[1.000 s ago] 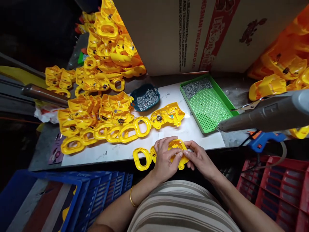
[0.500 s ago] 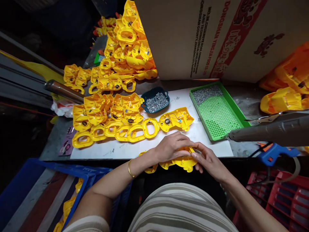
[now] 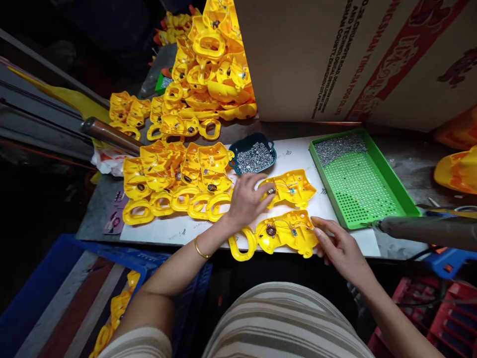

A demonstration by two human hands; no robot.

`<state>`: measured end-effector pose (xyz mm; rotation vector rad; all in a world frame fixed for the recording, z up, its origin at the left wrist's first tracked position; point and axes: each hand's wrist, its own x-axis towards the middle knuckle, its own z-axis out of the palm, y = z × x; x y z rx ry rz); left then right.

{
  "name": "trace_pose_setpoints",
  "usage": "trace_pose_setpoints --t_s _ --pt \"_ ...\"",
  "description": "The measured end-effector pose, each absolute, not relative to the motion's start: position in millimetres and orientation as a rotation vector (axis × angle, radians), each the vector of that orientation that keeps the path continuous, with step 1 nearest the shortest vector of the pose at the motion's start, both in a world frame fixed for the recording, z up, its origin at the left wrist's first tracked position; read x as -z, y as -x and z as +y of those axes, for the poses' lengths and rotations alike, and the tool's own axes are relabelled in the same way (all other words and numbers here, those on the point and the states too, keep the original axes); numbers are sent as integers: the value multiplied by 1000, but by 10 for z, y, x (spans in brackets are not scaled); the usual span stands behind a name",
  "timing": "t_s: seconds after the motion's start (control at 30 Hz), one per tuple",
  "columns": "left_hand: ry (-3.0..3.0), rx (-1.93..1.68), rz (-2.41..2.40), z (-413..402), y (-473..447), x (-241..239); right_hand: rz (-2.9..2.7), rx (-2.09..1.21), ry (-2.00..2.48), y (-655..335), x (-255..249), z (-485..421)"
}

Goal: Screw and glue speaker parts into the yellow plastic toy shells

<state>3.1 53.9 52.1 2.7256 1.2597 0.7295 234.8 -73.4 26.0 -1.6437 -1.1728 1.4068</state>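
Note:
A yellow plastic toy shell with a ring handle, a small speaker and wires lies open side up at the table's front edge. My right hand touches its right end with fingers stretched. My left hand reaches further in, fingers curled on the left part of a second yellow shell that lies just beyond the first. A gold bangle sits on my left wrist.
Rows and a tall pile of yellow shells fill the left. A dark bowl of screws and a green tray with screws lie behind. A cardboard box stands at the back. A grey tool juts in from the right. Blue crate and red crate below.
The shell that both hands held at the edge now lies flat, open side up. My left hand has left it and moved forward to the second shell.

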Motion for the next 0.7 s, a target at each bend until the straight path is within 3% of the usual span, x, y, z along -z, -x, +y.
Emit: trace_pose_setpoints --t_s 0.1,0.2,0.57,0.7 --pt "-2734 -655 1403 692 91 -461 -1446 -998 1712 -2360 -405 -764" --pt "-2736 -610 1354 761 67 -427 -1552 -799 1670 -2347 -534 -725" --pt "-2623 -975 968 689 -265 -564 -1654 -622 1468 -2234 -602 -178" --pt "-2528 -1097 904 747 -458 -494 -1587 -720 1448 -2146 -554 109"
